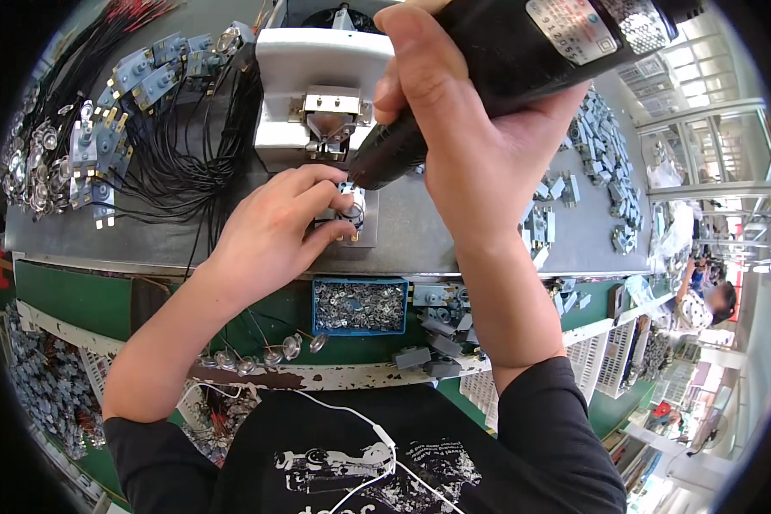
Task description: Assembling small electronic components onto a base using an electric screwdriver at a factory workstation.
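Observation:
My right hand (488,150) wraps round the thick body of a black electric screwdriver (505,56). The driver slants down to the left, and its tip reaches a small white-and-metal component (357,202). That component lies on a flat metal plate (371,230), pinched by the thumb and fingers of my left hand (274,214), which partly cover it. Whether the tip touches a screw is hidden. Just behind stands a white machine (295,64) with a metal fixture (332,111) on its front.
To the left lie black wires (218,167), grey switch-like parts (154,73) and round metal pieces (38,167). Grey parts (604,141) cover the right side. A blue bin (315,319) of small metal pieces sits by the near edge. Another person (698,308) is far right.

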Demonstrator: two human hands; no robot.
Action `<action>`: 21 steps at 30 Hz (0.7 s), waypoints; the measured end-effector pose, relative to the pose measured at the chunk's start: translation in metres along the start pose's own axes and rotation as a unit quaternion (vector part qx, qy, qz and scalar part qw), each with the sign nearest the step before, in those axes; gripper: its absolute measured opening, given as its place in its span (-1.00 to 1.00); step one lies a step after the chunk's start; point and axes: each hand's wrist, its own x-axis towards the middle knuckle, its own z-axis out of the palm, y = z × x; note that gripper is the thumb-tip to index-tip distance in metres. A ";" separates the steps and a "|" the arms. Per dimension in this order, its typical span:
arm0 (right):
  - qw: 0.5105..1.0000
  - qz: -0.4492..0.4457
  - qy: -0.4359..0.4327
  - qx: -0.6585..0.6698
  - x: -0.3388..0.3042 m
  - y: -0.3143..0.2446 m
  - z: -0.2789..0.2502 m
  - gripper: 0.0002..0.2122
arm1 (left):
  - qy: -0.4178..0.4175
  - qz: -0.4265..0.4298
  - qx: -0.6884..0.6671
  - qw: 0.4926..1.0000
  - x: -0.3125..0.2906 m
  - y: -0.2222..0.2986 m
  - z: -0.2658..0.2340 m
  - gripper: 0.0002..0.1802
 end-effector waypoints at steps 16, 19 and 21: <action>0.997 0.011 -0.068 0.031 0.002 0.010 0.006 -0.83 | 0.001 0.018 0.019 1.000 -0.001 -0.005 0.003 -0.74; 0.994 -0.045 -0.048 0.084 -0.012 0.021 0.019 -0.50 | 0.005 0.010 0.004 1.000 0.000 -0.002 0.004 -0.72; 0.991 -0.006 -0.032 0.132 -0.016 0.015 0.023 -0.39 | 0.017 0.018 0.001 1.000 0.000 -0.001 0.002 -0.68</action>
